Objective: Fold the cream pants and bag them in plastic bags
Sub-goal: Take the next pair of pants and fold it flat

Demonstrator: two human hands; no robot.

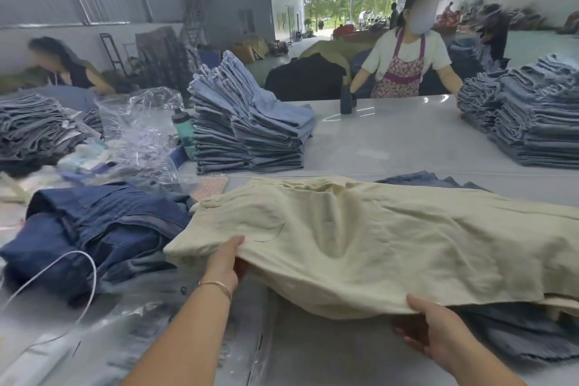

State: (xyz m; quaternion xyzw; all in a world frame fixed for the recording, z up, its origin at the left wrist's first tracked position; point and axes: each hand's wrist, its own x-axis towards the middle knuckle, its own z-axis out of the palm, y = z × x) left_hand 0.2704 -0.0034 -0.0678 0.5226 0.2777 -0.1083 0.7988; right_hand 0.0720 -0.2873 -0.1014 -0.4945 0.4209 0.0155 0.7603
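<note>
The cream pants point(391, 235) are spread wide across the near part of the table, waistband to the left, legs running off to the right. My left hand point(224, 263) grips the near edge close to the waistband, thumb on top and fingers under the cloth. My right hand point(432, 335) grips the near edge farther right in the same way and lifts it a little off the table. A heap of clear plastic bags point(138, 131) lies at the middle left. More clear plastic point(94, 335) covers the table near my left forearm.
Dark blue jeans point(94, 238) are piled to my left, grey-blue jeans point(517, 332) lie under the cream pants at right. Stacks of folded light jeans point(247, 122) point(532, 122) point(34, 128) stand farther back. A person in an apron point(404, 63) stands across the grey table point(391, 141).
</note>
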